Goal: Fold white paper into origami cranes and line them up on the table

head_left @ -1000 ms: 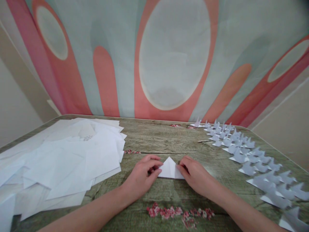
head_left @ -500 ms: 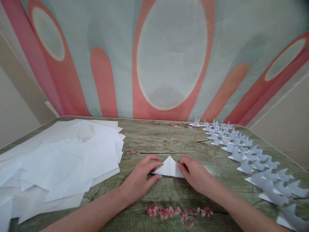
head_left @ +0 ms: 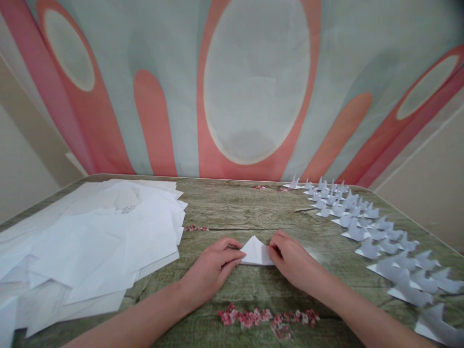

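Observation:
A small white sheet of paper folded to a triangle (head_left: 254, 252) is between my hands, its peak pointing away from me and a crease down its middle. My left hand (head_left: 219, 261) pinches its left corner between thumb and fingers. At the right corner, my right hand (head_left: 290, 253) grips the paper with curled fingers, hiding that corner. Both hands are low over the wood-patterned table (head_left: 224, 208).
A wide heap of loose white paper sheets (head_left: 97, 241) covers the table's left side. Rows of folded paper birds (head_left: 368, 249) stand along the right side. Pink flower prints (head_left: 253, 316) mark the tabletop. Behind rises a coral and grey-green patterned backdrop (head_left: 253, 87).
My left thumb and fingers have closed on the left corner of the folded paper, where they were apart before. My right hand keeps its grip, almost unmoved.

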`<action>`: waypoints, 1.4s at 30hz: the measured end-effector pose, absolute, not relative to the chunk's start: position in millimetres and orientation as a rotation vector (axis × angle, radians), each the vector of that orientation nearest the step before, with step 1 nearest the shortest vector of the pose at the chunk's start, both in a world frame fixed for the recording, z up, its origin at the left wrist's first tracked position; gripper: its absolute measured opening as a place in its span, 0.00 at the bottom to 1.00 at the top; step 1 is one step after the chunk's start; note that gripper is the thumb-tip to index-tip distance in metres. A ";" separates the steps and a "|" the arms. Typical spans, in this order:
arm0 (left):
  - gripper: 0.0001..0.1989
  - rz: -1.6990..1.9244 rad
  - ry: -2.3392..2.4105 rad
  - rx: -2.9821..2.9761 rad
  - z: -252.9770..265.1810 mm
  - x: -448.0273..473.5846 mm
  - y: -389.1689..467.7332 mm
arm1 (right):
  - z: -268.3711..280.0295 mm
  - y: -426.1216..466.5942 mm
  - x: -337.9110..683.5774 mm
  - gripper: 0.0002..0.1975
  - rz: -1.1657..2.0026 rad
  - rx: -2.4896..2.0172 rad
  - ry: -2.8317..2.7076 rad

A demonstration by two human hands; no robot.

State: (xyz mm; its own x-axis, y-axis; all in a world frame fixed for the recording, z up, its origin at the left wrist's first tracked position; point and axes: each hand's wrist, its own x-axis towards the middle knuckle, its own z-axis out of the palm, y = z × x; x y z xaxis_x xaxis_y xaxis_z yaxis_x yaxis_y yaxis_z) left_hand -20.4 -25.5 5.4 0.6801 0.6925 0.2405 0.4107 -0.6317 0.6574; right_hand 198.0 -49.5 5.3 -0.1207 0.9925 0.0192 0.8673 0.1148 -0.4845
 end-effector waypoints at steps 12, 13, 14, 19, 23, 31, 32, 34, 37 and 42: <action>0.13 0.641 0.850 2.337 2.3 -21.0 -29.1 | 6.0 -46.6 197.5 0.09 0.536 -1.824 -2.058; 0.13 0.636 0.848 2.342 2.6 -20.8 -29.8 | 6.6 -46.6 197.2 0.09 0.536 -1.830 -2.058; 0.13 0.630 0.849 2.351 3.1 -20.6 -30.4 | 7.1 -46.5 197.1 0.09 0.536 -1.835 -2.056; 0.11 0.581 0.890 2.474 7.3 -18.2 -32.6 | 5.0 -45.7 198.5 0.08 0.556 -1.818 -2.056; 0.11 0.508 0.913 2.596 16.0 -13.4 -32.8 | 1.8 -44.7 199.3 0.08 0.545 -1.808 -2.060; 0.23 0.303 0.854 2.672 17.1 4.4 -31.1 | 3.8 -45.3 198.7 0.09 0.526 -1.786 -2.076; 0.21 0.320 0.864 2.670 14.8 5.6 -30.6 | 3.8 -45.6 198.7 0.09 0.525 -1.783 -2.075; 0.17 0.373 0.872 2.656 10.2 6.4 -29.3 | 3.2 -46.0 198.9 0.09 0.525 -1.778 -2.069; 0.15 0.455 0.871 2.591 6.0 4.3 -26.9 | 2.3 -46.3 199.3 0.08 0.520 -1.789 -2.062; 0.15 0.522 0.857 2.451 3.8 -0.2 -24.2 | 3.3 -46.9 199.2 0.08 0.511 -1.814 -2.063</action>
